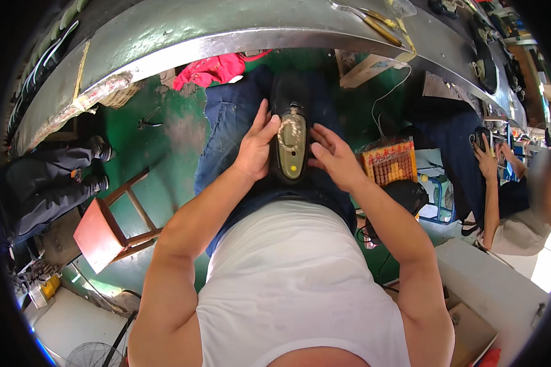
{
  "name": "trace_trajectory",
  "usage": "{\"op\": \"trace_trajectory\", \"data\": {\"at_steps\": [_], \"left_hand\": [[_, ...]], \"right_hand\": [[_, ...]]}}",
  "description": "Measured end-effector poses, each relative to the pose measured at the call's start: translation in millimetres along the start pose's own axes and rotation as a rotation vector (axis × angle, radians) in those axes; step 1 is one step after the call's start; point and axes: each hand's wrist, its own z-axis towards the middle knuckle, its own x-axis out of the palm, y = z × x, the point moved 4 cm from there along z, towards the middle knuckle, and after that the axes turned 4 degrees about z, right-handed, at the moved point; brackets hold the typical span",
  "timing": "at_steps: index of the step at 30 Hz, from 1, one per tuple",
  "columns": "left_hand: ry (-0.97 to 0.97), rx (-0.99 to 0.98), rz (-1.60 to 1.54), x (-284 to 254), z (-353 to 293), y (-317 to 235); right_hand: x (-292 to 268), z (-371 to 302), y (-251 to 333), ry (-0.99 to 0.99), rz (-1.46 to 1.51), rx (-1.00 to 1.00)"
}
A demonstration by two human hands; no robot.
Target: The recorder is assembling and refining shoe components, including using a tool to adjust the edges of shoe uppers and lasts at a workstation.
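A black shoe [292,147] lies between my thighs with its underside facing up. That underside is olive green, with pale, flaky marks toward the far part, a small dark hole and a yellow dot at the near end. My left hand [256,145] grips the shoe's left side, its thumb by the pale marks and some fingers hidden along the edge. Beside the right edge is my right hand [337,158], its fingers apart and holding nothing; whether the fingertips touch the shoe I cannot tell.
A metal-topped bench [226,24] runs across the front, with yellow-handled pliers [382,27] on it. Red cloth [211,70] hangs below. At left stand a wooden stool [98,235] and a person's legs [55,177]. A beaded seat mat [390,164] and a co-worker [514,208] are at right.
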Motion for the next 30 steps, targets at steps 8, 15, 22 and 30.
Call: {"op": "trace_trajectory", "data": {"at_steps": [8, 15, 22, 30], "left_hand": [[0.125, 0.101, -0.026, 14, -7, -36], [0.263, 0.272, 0.043, 36, -6, -74], [0.277, 0.301, 0.057, 72, 74, -174], [0.153, 0.097, 0.457, 193, 324, -308]], "right_hand": [[7, 0, 21, 0.063, -0.03, -0.139], [0, -5, 62, 0.188, -0.194, -0.355], [-43, 45, 197, -0.313, -1.306, -1.072], [-108, 120, 243, -0.492, -1.594, -0.944]]}}
